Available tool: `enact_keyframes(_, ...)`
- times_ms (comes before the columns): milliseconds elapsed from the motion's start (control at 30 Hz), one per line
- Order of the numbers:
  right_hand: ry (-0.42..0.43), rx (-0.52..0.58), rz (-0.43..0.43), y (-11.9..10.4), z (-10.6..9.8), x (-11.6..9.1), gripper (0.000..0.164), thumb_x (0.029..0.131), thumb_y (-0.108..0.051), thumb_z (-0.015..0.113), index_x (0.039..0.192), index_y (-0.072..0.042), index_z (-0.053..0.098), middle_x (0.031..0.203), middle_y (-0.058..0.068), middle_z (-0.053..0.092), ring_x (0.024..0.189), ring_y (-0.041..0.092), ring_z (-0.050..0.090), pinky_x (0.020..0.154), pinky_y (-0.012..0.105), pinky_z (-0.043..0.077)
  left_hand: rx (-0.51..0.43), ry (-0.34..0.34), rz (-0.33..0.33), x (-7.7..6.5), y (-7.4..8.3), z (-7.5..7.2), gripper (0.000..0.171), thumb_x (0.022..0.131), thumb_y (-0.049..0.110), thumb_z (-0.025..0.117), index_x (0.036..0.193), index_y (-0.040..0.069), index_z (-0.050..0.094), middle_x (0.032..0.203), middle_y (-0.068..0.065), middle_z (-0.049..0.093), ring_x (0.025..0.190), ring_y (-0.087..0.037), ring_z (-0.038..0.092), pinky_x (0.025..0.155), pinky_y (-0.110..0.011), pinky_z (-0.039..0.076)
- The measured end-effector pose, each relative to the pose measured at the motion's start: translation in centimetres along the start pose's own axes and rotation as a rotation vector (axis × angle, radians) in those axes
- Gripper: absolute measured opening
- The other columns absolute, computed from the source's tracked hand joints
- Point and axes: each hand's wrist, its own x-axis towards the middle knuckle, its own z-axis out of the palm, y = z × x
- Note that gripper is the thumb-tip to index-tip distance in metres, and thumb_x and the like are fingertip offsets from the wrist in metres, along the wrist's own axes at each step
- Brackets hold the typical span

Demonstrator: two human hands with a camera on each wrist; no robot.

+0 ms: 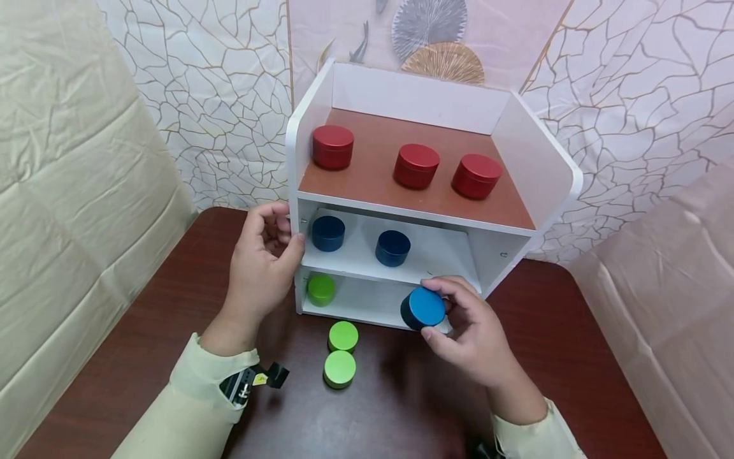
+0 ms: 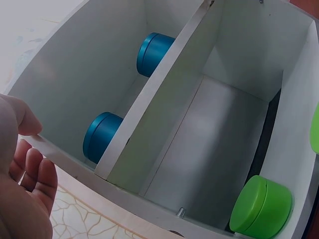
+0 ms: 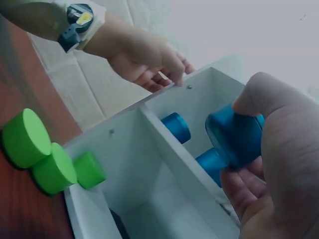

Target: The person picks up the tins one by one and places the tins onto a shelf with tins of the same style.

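Pinching the blue tin (image 1: 424, 308) between thumb and fingers of the right grip (image 1: 473, 331), held it before the right end of the shelf unit's (image 1: 533, 159) lower openings. Crooked thumb and fingers of the left grip (image 1: 260, 261) about the edge of the left side panel (image 1: 314, 105), probably for steadying.

Judged the step in hand as loading the middle shelf (image 1: 441, 255); counted two darker blue tins (image 1: 392, 248) standing there, toward the left and centre. Judged the next move to call for clearing the shelf's front edge, feeding the held tin inward and releasing it upright at the right. Noted two green tins (image 1: 339, 370) on the worktop (image 1: 287, 414), probably outstanding work, one green tin (image 1: 321, 290) on the bottom shelf and three red tins (image 1: 417, 166) on top.

Could not tell contact or clearance between held tin and shelf edge. Lost part of the bottom shelf's right end behind the right grip. Found no held tin in the left wrist view, only a green sliver cut off at its right border. Could not gauge the left grip's firmness.
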Motion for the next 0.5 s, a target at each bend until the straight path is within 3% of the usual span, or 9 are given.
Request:
enact_keyframes(267, 0.119, -0.041, 0.075, -1.0, -0.3, 0.8, 0.071, 0.086, 0.017, 0.080, 0.153, -0.002, 0.063, 0.143, 0.010, 0.063, 0.131, 0.024, 0.064, 0.103, 0.023, 0.062, -0.007, -0.002, -0.007, 0.0, 0.0, 0.1, 0.043, 0.104, 0.003, 0.071, 0.144, 0.007, 0.056, 0.115, -0.007, 0.056, 0.103, -0.019, 0.057, 0.086, -0.022, 0.052)
enact_keyframes(500, 0.186, -0.113, 0.197, -1.4, -0.7, 1.7, 0.069, 0.089, 0.007, 0.084, 0.153, -0.007, 0.063, 0.147, 0.006, 0.062, 0.134, 0.026, 0.062, 0.099, 0.021, 0.062, 0.005, 0.001, -0.008, -0.1, 0.0, 0.0, 0.043, 0.104, 0.004, 0.071, 0.145, 0.008, 0.056, 0.116, -0.007, 0.057, 0.103, -0.018, 0.057, 0.085, -0.022, 0.052)
